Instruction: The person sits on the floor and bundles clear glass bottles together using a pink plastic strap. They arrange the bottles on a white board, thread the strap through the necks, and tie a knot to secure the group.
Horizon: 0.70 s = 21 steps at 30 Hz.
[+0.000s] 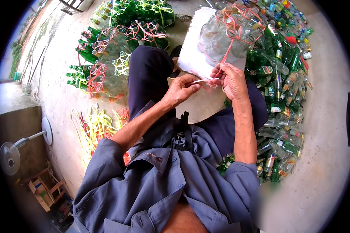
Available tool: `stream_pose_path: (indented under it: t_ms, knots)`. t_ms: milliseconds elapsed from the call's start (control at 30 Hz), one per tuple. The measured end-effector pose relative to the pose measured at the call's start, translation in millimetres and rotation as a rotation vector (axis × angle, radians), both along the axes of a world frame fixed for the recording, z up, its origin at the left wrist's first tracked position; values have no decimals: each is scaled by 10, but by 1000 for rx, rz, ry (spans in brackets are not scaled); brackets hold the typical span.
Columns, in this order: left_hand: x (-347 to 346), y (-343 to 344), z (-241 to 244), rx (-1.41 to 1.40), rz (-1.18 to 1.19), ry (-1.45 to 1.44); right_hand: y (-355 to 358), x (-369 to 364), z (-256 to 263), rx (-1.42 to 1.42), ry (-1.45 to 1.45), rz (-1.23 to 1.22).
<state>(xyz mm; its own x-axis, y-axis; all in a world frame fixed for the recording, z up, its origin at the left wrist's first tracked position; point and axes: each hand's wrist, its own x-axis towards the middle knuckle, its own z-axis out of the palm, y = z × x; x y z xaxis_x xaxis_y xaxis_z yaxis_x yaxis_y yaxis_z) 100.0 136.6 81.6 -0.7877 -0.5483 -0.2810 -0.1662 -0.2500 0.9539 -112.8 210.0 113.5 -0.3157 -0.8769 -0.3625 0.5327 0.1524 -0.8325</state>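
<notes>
Clear glass bottles [214, 39] stand bundled on a white board [189, 43], with pink plastic strapping [233, 29] woven around their necks. A strand of it runs down from the bundle to my right hand [230, 80], whose fingers are closed on it at the board's near edge. To its left, my left hand [182, 90] pinches a pale end of strap between thumb and fingers. A short stretch of strap spans the gap between both hands. Loose pink strands hang beneath my right hand.
Tied bundles of green and clear bottles [99, 52] stand at upper left. Loose yellow and red straps [97, 125] lie by my left knee. A large heap of loose bottles [277, 96] covers the floor at right. A fan [10, 158] stands at far left.
</notes>
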Motion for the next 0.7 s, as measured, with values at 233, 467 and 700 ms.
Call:
stream_pose_path:
  t_ms: [233, 467, 700]
  knots:
    - [-139, 94, 200, 32, 46, 186, -43, 49, 11, -25, -50, 10]
    - [-314, 115, 15, 140, 110, 303, -51, 57, 33, -26, -57, 49]
    - [-273, 60, -52, 169, 85, 223, -54, 86, 43, 5, 41, 44]
